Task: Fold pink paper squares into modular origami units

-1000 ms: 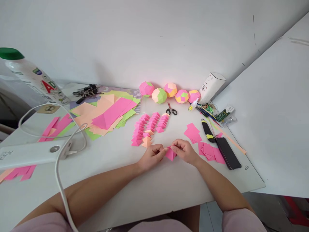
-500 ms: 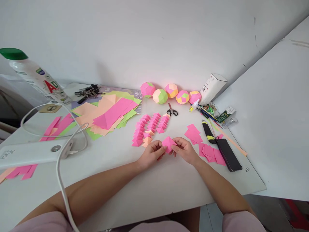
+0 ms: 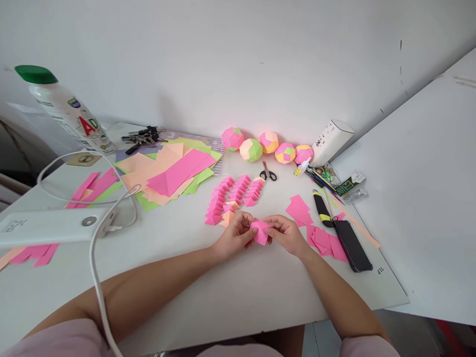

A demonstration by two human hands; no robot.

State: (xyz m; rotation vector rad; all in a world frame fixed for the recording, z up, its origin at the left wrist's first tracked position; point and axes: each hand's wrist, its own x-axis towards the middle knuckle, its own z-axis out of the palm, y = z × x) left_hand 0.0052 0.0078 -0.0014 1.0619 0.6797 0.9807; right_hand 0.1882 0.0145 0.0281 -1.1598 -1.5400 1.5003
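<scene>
Between my two hands is a small pink folded paper piece [image 3: 261,232], creased into a pointed shape. My left hand [image 3: 238,233] pinches its left side with thumb and fingers. On the other side, my right hand [image 3: 285,233] grips the right edge, thumb in front. Just beyond my left hand stand rows of folded pink paper units [image 3: 220,201], with a few peach ones [image 3: 227,218] among them. Flat pink paper pieces [image 3: 299,210] lie beyond my right hand, and more pink pieces [image 3: 325,242] lie to its right.
Several paper balls [image 3: 251,149] line the wall behind scissors [image 3: 267,171]. Coloured sheets [image 3: 178,173] and keys [image 3: 143,136] lie left, near a bottle [image 3: 70,111] and a power bank [image 3: 55,225] with a white cable [image 3: 94,267]. Rightward are a cutter [image 3: 323,208] and a phone [image 3: 352,245].
The pink paper piece has turned in my fingers, so its point now faces down towards me. The whole view has shifted slightly.
</scene>
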